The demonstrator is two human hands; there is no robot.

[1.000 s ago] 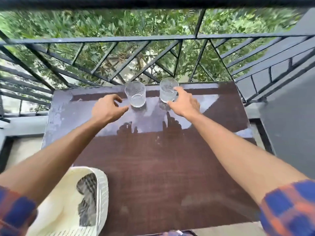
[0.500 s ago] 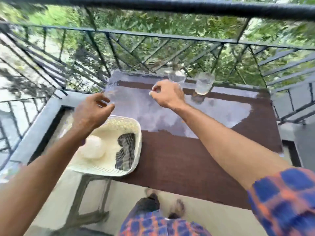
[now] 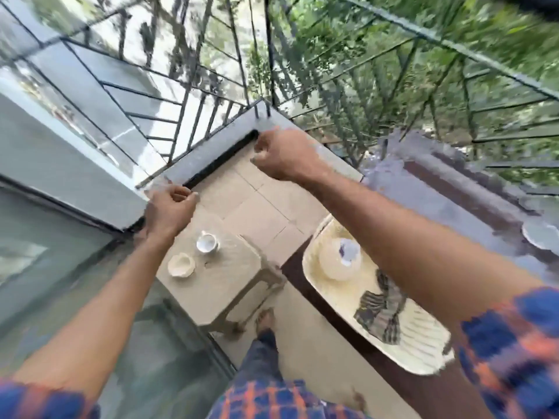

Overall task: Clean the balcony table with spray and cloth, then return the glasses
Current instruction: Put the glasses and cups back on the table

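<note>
Through the head camera we see both hands raised over the balcony floor (image 3: 257, 204) in the middle of the frame. The left hand (image 3: 171, 211), centre left, has its fingers (image 3: 181, 193) curled in with the thumb laid over them. The right hand (image 3: 284, 155), just above centre, is curled the same way, its back towards us. Motion blur smears both, and we cannot tell whether either closes on a glass or on nothing. The counter (image 3: 447, 201) runs down the right side. On it, cut off by the right edge of the frame, sits a pale rounded shape (image 3: 541, 237) that may be one of the glasses. We cannot be sure of that, nor tell where the other glass is. A cream tray (image 3: 423, 337) lies at the counter's left edge in the lower right, holding a striped cloth (image 3: 379, 309) and a white round-bodied thing (image 3: 335, 264), perhaps the spray bottle seen from above. The right forearm crosses over part of the tray. Below the left hand a beige stool (image 3: 230, 267) carries a white cup (image 3: 207, 242) and a pale bowl (image 3: 181, 265), near each other but apart. A bare foot (image 3: 264, 317) stands on the floor in the narrow gap between stool and counter. The dark railing (image 3: 302, 86) closes the balcony corner across the upper frame, and a glass panel (image 3: 45, 237) fills the lower left.
</note>
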